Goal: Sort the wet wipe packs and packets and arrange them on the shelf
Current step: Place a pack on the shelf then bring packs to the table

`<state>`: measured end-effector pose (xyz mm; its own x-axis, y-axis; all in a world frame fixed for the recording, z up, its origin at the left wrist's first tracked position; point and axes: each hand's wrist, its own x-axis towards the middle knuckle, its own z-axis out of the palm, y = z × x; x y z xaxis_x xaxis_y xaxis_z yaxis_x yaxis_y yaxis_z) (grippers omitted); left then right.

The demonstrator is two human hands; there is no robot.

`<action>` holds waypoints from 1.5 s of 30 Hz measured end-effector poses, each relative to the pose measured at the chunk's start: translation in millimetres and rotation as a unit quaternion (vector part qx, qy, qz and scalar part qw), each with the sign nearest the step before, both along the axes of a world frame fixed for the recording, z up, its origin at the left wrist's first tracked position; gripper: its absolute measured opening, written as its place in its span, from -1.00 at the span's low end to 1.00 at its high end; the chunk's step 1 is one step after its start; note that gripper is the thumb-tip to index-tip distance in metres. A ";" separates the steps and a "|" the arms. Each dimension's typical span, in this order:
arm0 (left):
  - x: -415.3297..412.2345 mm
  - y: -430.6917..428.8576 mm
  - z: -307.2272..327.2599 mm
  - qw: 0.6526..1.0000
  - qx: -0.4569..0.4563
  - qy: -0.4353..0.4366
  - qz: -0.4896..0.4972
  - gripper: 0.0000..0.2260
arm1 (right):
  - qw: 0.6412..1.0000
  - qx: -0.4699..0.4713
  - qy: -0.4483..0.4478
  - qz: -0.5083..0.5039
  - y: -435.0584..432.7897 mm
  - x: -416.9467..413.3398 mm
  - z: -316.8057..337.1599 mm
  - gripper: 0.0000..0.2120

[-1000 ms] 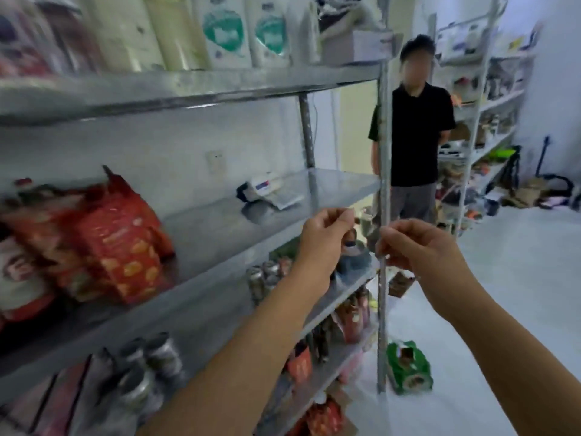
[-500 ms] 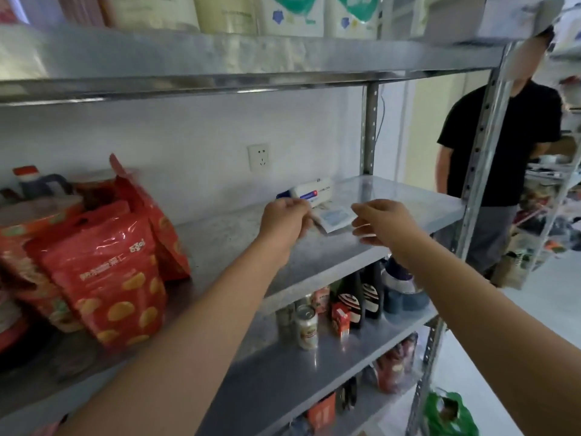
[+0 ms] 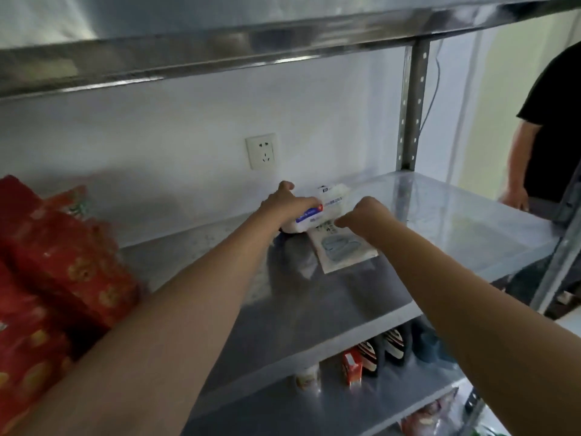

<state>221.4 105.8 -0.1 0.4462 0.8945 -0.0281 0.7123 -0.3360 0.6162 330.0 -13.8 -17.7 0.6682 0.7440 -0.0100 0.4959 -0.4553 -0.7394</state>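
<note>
- Shelf point(image 3: 456, 221): both hands had advanced over it to the far middle; sorting was judged to be starting.
- Wet wipe pack point(image 3: 327, 209): lay there, touching the flat packet point(image 3: 342, 251) just nearer.
- Left hand point(image 3: 283, 206): fingers curled over the pack's left end, gripping it.
- Right hand point(image 3: 367, 215): curled at the packet's far edge — hold not determinable.

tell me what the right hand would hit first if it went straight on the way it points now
Most likely the wet wipe pack that the left hand grips: the right hand, at the far edge of the flat packet, points at it, with the wall behind. Depth is unclear.
</note>
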 end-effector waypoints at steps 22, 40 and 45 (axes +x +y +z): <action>-62.9 -77.4 -17.5 0.975 0.141 -0.174 0.002 -0.32 | 0.864 0.284 0.417 -0.013 -90.7 -32.6 19.6 -0.89; -173.8 -458.8 -167.8 0.708 -0.515 -0.180 -0.448 -0.21 | 0.758 0.341 0.234 -0.505 -496.2 -283.4 -127.2 -0.76; -216.4 -572.7 -202.0 0.640 -0.504 0.005 -0.580 -0.35 | 0.700 0.319 0.204 -0.606 -593.0 -370.4 -174.3 -0.74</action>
